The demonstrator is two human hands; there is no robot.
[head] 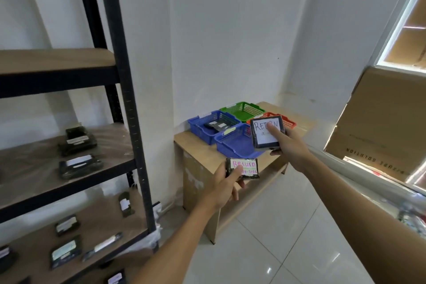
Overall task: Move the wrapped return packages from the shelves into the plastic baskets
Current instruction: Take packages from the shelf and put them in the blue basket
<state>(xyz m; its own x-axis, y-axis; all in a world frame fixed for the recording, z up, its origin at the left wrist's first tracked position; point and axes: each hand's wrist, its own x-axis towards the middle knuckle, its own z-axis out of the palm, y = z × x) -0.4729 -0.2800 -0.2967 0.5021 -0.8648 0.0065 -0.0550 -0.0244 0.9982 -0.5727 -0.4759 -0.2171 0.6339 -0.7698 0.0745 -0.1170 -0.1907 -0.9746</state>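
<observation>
My right hand [291, 147] grips a dark wrapped package with a white "RETURN" label [267, 132], held above the near blue basket [232, 145]. My left hand [224, 185] grips a smaller wrapped package with a pink "Return" label [244, 166], lower and in front of the small wooden table [200, 145]. A far blue basket [202, 125] holds one wrapped package [216, 126]. A green basket [242, 109] and an orange basket [289, 122] stand behind. Several wrapped packages lie on the shelves at left, such as one on the middle shelf [79, 165].
A black metal shelving unit [129, 104] with wooden boards fills the left. A large cardboard box [380, 127] leans at the right over plastic wrap. White floor tiles [288, 237] lie between the shelf and the table.
</observation>
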